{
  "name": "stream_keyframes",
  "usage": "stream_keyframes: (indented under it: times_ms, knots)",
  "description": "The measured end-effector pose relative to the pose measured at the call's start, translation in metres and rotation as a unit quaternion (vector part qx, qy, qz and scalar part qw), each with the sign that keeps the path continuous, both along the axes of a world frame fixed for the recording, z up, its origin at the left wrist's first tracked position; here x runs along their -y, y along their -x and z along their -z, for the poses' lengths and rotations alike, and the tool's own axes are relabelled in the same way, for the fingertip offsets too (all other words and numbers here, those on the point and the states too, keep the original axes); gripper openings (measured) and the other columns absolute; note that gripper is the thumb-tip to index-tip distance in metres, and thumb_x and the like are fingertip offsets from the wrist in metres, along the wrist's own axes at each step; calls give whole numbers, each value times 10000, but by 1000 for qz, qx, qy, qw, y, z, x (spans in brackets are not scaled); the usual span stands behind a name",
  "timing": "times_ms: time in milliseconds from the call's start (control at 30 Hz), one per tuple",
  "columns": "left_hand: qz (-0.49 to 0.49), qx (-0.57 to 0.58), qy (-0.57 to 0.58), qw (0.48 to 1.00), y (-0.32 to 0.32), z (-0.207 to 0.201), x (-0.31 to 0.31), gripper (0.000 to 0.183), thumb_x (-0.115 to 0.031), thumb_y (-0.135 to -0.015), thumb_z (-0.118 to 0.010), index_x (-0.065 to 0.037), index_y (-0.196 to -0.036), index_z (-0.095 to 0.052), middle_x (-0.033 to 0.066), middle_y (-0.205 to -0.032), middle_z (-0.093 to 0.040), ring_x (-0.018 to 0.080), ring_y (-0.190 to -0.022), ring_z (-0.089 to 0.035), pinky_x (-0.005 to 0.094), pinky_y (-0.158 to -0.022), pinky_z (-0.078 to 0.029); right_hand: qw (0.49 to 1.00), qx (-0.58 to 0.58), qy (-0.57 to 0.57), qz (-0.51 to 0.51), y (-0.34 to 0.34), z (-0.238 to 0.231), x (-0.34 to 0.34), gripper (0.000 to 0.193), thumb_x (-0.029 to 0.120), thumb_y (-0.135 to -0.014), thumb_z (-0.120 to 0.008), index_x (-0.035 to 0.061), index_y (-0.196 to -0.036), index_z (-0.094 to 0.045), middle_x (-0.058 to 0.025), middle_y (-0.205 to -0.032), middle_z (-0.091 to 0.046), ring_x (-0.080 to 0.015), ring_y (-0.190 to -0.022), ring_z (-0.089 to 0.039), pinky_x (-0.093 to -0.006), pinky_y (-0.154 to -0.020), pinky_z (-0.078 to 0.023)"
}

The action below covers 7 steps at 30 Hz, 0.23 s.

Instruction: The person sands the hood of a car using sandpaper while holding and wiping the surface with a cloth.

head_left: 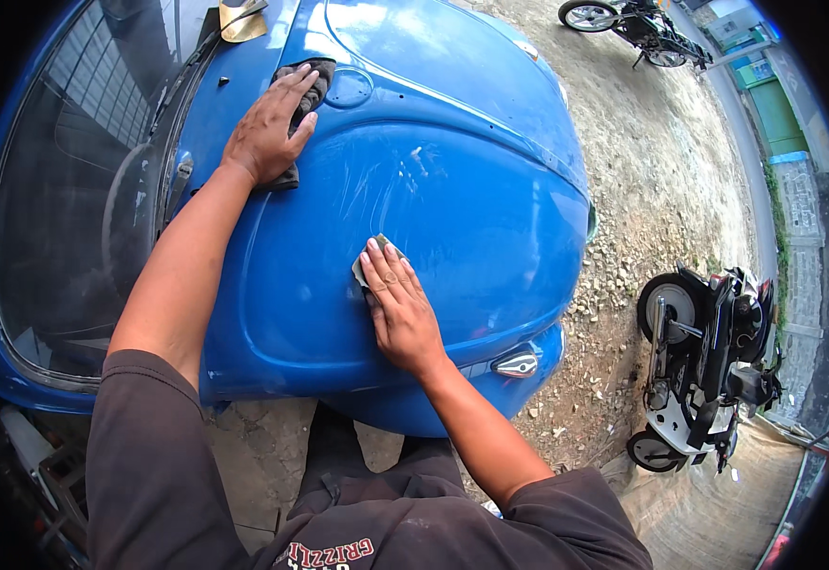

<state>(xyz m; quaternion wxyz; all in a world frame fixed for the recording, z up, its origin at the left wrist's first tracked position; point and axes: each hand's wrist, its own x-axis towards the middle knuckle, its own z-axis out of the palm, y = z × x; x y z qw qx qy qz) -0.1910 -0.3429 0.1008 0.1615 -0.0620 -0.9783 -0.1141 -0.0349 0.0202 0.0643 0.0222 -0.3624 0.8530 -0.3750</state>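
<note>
A blue car hood (490, 218) with pale scuffs and fine scratches lies in front of me. My left hand (272, 128) rests on a dark cloth (314, 90), bunched beneath the palm and fingers against the hood, near the round raised emblem spot (349, 87). Nearer to me, my right hand (402, 309) presses a small folded piece of sandpaper (359, 273) flat to the paint. Its fingers are together and cover most of the piece, so only a grey-tan edge shows.
The windshield (72, 209) and a wiper (179, 81) border the hood at left. A brownish sheet (242, 21) lies by the wiper. A chrome-rimmed lamp (516, 365) sits on the near fender. Motorcycles (718, 366) stand on the gravel (614, 313) at right.
</note>
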Motion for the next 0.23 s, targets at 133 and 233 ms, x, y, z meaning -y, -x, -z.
stream_keyframes:
  times_ms: [133,233]
  knots:
    - [-62,-10,40,997,2,17,-38,771,-504,-1199,-594,-165,-1874,-440,122,-1926,-452,390,-1789,-382,510,-1494,-269,934,235,258,80,3,-10,-31,513,85,-1248,-519,-38,-1742,-580,-227,-1727,-677,-385,-1657,-606,-493,-1404,-446]
    - [6,22,76,997,1,14,-78,838,-553,-1194,-585,-143,-1896,-382,109,-1962,-386,382,-1817,-324,501,-1509,-216,799,377,435,174,-10,15,-84,564,300,-1319,-459,-18,-1779,-532,-218,-1640,-741,-411,-1572,-667,-547,-1402,-446]
